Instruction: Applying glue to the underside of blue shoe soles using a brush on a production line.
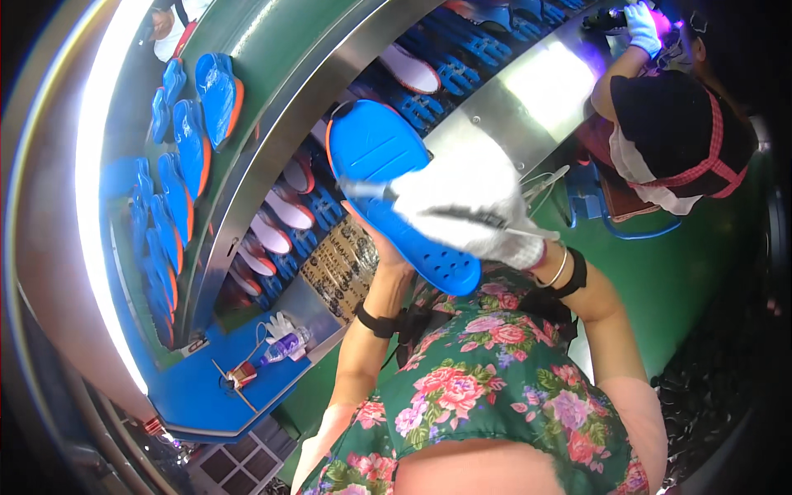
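Observation:
A blue shoe sole [384, 136] with an orange edge and small holes at its near end lies tilted in front of me. Bare, my left hand [384, 245] grips it from beneath; most of its fingers are hidden behind the sole. Over the sole's face is my right hand [470, 198] in a white glove, closed around a slim brush-like tool [369, 190]. The tool's pale, blurred tip is over the sole, and I cannot tell whether it touches.
Blue soles with orange edges [191, 148] line a green surface [247, 74] at left. A metal rail [289, 103] separates it from rows of pinkish-white and blue shoe parts [289, 210]. A bottle [285, 346] lies on a blue table [186, 388]. A co-worker [672, 124] sits at far right.

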Available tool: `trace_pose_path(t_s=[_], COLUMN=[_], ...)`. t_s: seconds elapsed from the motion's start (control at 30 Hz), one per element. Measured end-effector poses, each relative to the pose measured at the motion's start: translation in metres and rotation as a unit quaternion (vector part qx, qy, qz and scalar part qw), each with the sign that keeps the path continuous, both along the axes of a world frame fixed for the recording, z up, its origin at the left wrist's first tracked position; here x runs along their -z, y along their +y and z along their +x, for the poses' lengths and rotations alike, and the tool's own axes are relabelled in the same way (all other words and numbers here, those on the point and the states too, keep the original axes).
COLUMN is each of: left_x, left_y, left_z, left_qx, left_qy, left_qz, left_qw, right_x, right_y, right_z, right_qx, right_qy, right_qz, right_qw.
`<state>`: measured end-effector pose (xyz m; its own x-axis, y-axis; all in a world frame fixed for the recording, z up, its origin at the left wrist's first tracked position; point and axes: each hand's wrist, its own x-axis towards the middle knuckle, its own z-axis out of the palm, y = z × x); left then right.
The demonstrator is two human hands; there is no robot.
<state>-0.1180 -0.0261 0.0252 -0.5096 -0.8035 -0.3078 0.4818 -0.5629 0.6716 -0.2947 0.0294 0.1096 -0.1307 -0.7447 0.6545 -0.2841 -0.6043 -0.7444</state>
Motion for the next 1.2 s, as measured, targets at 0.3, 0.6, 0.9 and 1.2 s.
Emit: trace_pose_path(t_s=[0.3, 0.6, 0.9, 1.2], left_x=[0.044, 0.019, 0.011, 0.009], left_y=[-0.004, -0.012, -0.034, -0.042], left_z=[0.03, 0.02, 0.003, -0.001], left_qx=[0.056, 0.067, 0.202, 0.09], left_qy=[0.117, 0.072, 0.236, 0.303], left_qz=[-0.001, 0.017, -0.072, -0.026], left_qw=[0.992, 0.995, 0.948, 0.948], right_x=[0.003, 0.008, 0.025, 0.029], right_y=[0.017, 0.021, 0.025, 0.031], right_z=[0.009, 0.012, 0.022, 0.034], right_qx=[-0.053, -0.084, -0.039, -0.018], right_qy=[0.056, 0.061, 0.111, 0.134], right_qz=[-0.024, -0.013, -0.03, -0.014], right_qw=[0.997, 0.994, 0.993, 0.991])
